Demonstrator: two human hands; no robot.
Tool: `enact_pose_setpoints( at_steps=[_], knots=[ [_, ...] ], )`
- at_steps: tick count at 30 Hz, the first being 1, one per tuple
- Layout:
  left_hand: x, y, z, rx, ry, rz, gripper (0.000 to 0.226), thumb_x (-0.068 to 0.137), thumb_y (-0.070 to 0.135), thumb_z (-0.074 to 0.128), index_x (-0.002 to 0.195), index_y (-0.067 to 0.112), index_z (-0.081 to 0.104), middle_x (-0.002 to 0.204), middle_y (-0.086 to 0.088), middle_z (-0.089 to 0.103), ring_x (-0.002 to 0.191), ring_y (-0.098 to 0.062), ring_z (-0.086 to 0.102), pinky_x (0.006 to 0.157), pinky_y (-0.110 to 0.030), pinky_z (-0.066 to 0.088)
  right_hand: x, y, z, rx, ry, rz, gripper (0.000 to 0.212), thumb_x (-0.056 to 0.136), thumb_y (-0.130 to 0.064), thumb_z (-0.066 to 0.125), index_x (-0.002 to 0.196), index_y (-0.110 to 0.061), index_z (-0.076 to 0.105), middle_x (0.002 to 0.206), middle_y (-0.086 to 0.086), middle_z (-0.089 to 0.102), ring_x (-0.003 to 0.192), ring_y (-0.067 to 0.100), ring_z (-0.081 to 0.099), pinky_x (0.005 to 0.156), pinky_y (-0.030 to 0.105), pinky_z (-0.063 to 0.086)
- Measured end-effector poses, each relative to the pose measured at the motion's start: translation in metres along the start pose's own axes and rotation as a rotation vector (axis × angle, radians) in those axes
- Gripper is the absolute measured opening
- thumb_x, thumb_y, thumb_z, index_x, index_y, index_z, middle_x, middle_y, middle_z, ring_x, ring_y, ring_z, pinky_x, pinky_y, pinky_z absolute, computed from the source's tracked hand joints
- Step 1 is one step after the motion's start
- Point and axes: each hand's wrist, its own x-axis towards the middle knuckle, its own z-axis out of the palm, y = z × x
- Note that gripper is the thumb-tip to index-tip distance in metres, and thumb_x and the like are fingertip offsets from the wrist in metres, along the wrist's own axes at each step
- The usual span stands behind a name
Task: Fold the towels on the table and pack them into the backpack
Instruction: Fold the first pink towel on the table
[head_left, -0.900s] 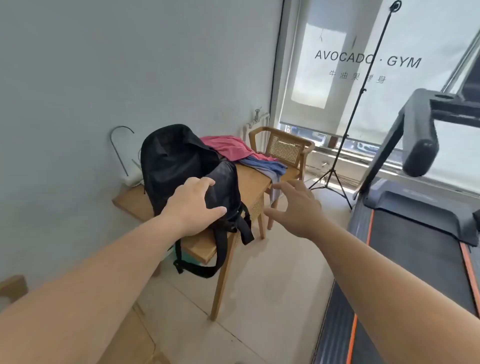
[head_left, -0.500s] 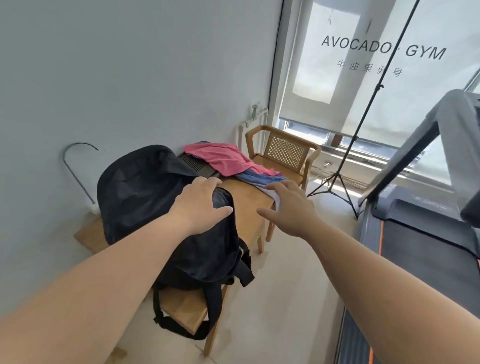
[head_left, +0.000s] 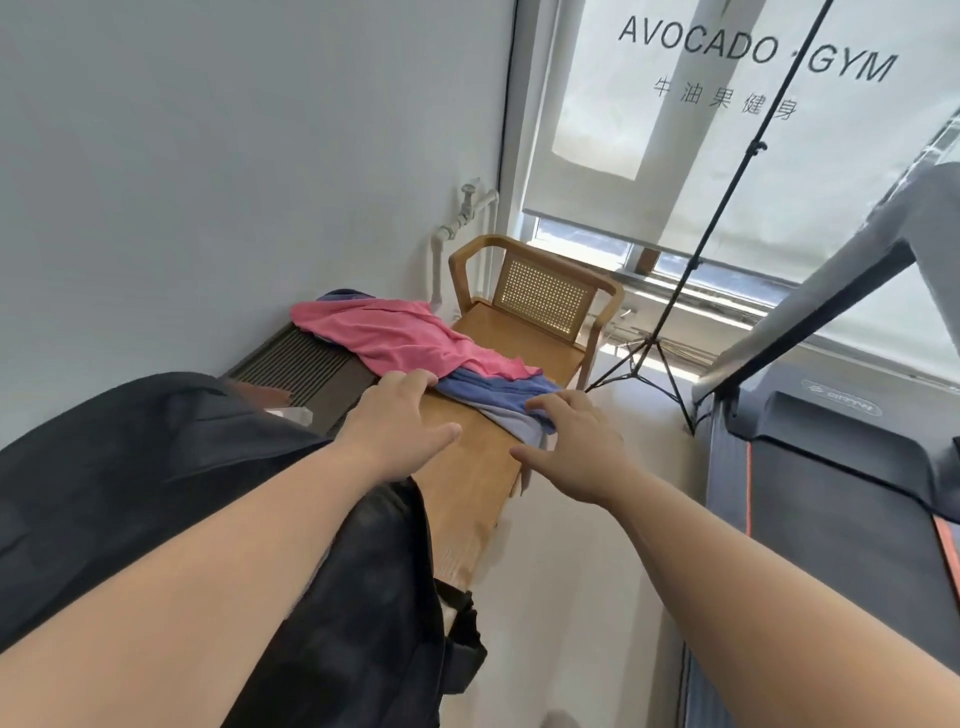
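Note:
A pink towel (head_left: 395, 338) lies crumpled on the far end of the wooden table (head_left: 467, 478), over a blue towel (head_left: 493, 397) whose corner hangs off the right edge. My left hand (head_left: 400, 421) reaches over the table with its fingertips at the pink towel's near edge. My right hand (head_left: 576, 441) lies with its fingers on the blue towel's hanging corner; a grip cannot be made out. The black backpack (head_left: 156, 467) sits on the near end of the table under my left forearm, a strap hanging down.
A dark slatted device (head_left: 296, 364) sits on the table against the wall. A wooden cane chair (head_left: 540, 301) stands past the table. A tripod stand (head_left: 654, 358) is by the window. A treadmill (head_left: 831, 467) fills the right side.
My left hand left the backpack and moved forward to the pink towel. My right hand advanced onto the blue towel. The view came closer to the table.

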Motion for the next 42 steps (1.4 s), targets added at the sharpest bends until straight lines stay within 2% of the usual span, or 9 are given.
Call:
enact_pose_setpoints(
  at_steps=[7,13,18,24,30,33,36,38,42],
  knots=[
    [0.107,0.001,0.037,0.056,-0.004,-0.183,0.076,0.082,0.059,0.067,0.146,0.026,0.04,0.146,-0.006,0.043,0.131,-0.031,0.045,0.106,-0.048,0.043,0.134,0.058,0.007,0.048,-0.101,-0.101,0.067,0.083,-0.059,0.066,0.141,-0.031,0.048,0.141,0.004,0.041,0.128,0.03,0.045,0.108,0.04,0.039],
    [0.148,0.017,0.061,0.069,-0.034,-0.364,0.078,0.082,0.061,0.063,0.147,0.027,0.037,0.146,-0.007,0.043,0.132,-0.033,0.043,0.106,-0.048,0.042,0.217,0.092,0.005,0.006,-0.297,-0.2,0.071,0.077,-0.068,0.06,0.139,-0.035,0.047,0.142,0.001,0.04,0.127,0.03,0.046,0.106,0.049,0.042],
    [0.168,0.019,0.069,0.079,-0.007,-0.51,0.076,0.084,0.062,0.063,0.147,0.029,0.037,0.146,-0.006,0.041,0.131,-0.033,0.041,0.106,-0.048,0.041,0.276,0.096,0.011,-0.056,-0.394,-0.315,0.065,0.084,-0.062,0.061,0.141,-0.037,0.045,0.146,0.001,0.04,0.129,0.03,0.044,0.105,0.048,0.041],
    [0.205,-0.012,0.086,0.138,-0.019,-0.569,0.073,0.084,0.062,0.062,0.144,0.026,0.041,0.144,-0.004,0.038,0.128,-0.03,0.043,0.102,-0.048,0.043,0.319,0.092,0.037,-0.148,-0.523,-0.402,0.061,0.083,-0.061,0.06,0.138,-0.036,0.05,0.141,-0.002,0.047,0.125,0.027,0.047,0.102,0.047,0.042],
    [0.252,-0.043,0.108,0.057,0.062,-0.568,0.077,0.081,0.051,0.068,0.145,0.022,0.038,0.149,-0.004,0.035,0.128,-0.034,0.044,0.101,-0.05,0.045,0.356,0.087,0.05,-0.235,-0.603,-0.402,0.058,0.083,-0.06,0.059,0.135,-0.035,0.052,0.135,-0.005,0.051,0.119,0.025,0.049,0.097,0.044,0.044],
    [0.266,-0.054,0.119,0.079,0.037,-0.579,0.081,0.077,0.052,0.07,0.145,0.024,0.036,0.148,-0.003,0.033,0.125,-0.032,0.046,0.098,-0.048,0.046,0.37,0.082,0.059,-0.232,-0.67,-0.418,0.057,0.085,-0.059,0.06,0.136,-0.033,0.052,0.138,-0.007,0.05,0.124,0.025,0.047,0.1,0.044,0.042],
    [0.272,-0.065,0.13,0.089,-0.021,-0.577,0.086,0.078,0.054,0.07,0.149,0.025,0.032,0.154,-0.005,0.025,0.132,-0.032,0.041,0.104,-0.047,0.042,0.38,0.07,0.076,-0.243,-0.746,-0.453,0.06,0.087,-0.06,0.058,0.14,-0.033,0.051,0.147,-0.005,0.043,0.134,0.026,0.041,0.106,0.048,0.039],
    [0.27,-0.073,0.135,0.086,-0.024,-0.575,0.087,0.079,0.054,0.068,0.151,0.025,0.03,0.158,-0.006,0.023,0.137,-0.03,0.038,0.107,-0.048,0.04,0.386,0.061,0.09,-0.271,-0.777,-0.481,0.055,0.087,-0.061,0.056,0.134,-0.032,0.056,0.147,-0.004,0.042,0.136,0.026,0.04,0.105,0.049,0.039],
    [0.262,-0.082,0.141,0.105,-0.03,-0.559,0.087,0.079,0.055,0.065,0.152,0.027,0.028,0.161,-0.005,0.022,0.14,-0.029,0.037,0.112,-0.048,0.036,0.394,0.051,0.106,-0.246,-0.767,-0.546,0.03,0.087,-0.05,0.056,0.095,-0.022,0.063,0.107,-0.004,0.056,0.107,0.023,0.055,0.09,0.044,0.048]
  ],
)
